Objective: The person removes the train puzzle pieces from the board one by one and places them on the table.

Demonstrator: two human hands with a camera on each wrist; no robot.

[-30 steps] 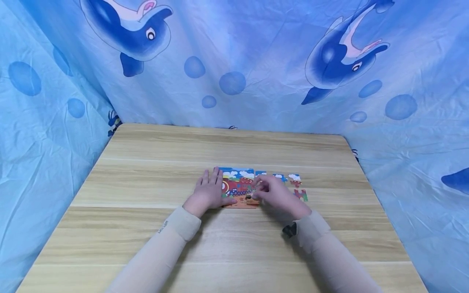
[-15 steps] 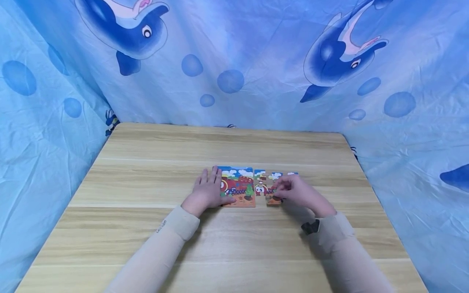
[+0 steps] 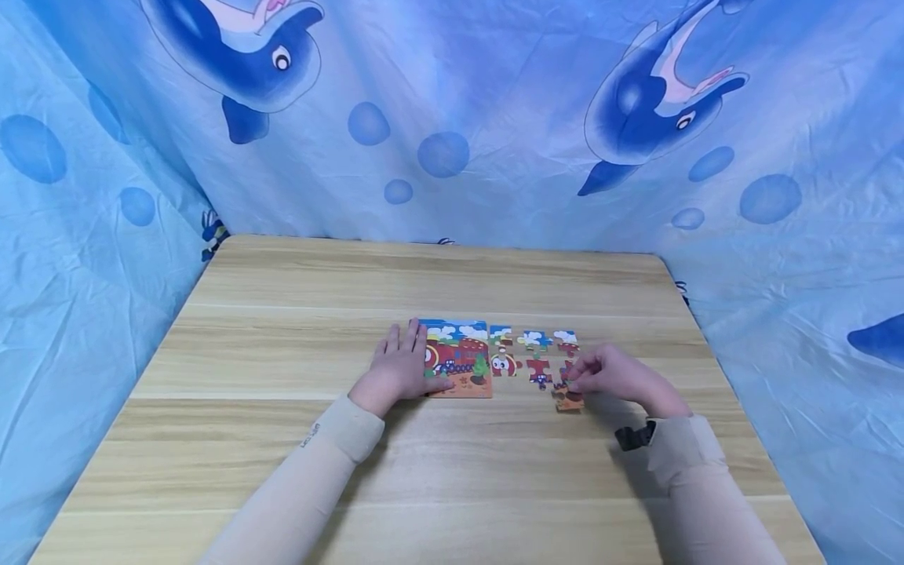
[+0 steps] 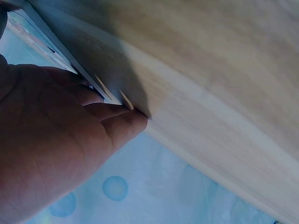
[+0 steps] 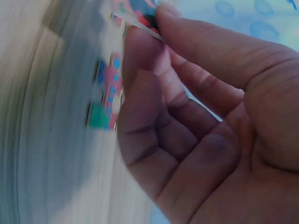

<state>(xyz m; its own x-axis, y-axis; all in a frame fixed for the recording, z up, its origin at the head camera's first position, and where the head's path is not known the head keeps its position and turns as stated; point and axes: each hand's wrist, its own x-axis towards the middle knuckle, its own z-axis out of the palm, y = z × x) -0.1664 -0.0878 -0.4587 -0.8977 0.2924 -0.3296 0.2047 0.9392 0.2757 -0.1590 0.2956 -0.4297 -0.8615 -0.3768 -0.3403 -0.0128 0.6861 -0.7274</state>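
A picture board [image 3: 466, 380] with a red train, clouds and a tree lies flat at the middle of the table. My left hand [image 3: 400, 369] rests at its left side, fingers straight; in the left wrist view the fingers lie along the board's edge. Over the right end of a group of loose pieces, my right hand [image 3: 621, 380] pinches an orange-and-dark jigsaw piece [image 3: 568, 402] between thumb and fingertip. In the right wrist view this jigsaw piece [image 5: 140, 11] sits at the tip of the thumb, partly cut off by the frame.
Several loose jigsaw pieces lie right of the board, among them a face piece [image 3: 504, 365], a red piece [image 3: 539, 371] and a cloud piece [image 3: 534, 340]. The wooden table [image 3: 424, 486] backs onto a blue dolphin-print curtain [image 3: 494, 94].
My right hand has moved right, away from the board and past the loose pieces, carrying the pinched jigsaw piece. The left hand has stayed at the board's left side.
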